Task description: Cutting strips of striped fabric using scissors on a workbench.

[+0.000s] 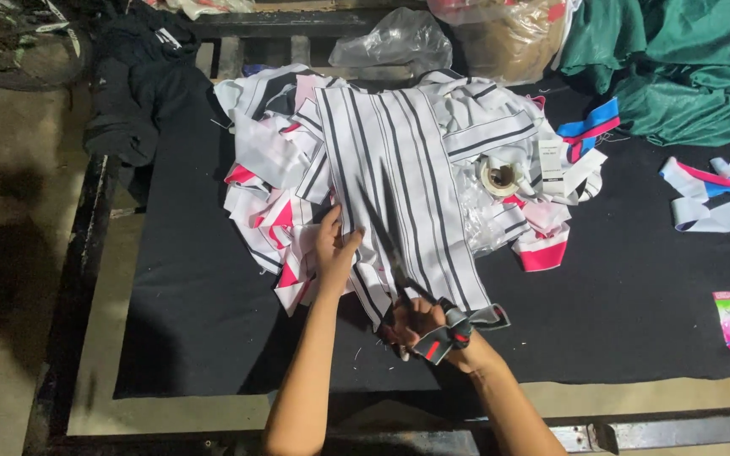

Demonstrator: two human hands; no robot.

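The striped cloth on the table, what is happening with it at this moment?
A person is cutting it. The left hand presses the white cloth with dark stripes flat on the black table top, and the right hand works scissors whose blades point up into the cloth. Striped and pink scraps lie heaped around it, with a tape roll beside them.

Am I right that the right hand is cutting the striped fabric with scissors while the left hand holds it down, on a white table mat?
Not quite: the mat is black, not white, as the head view shows. The rest holds: the right hand works scissors into the striped fabric while the left hand holds it down.
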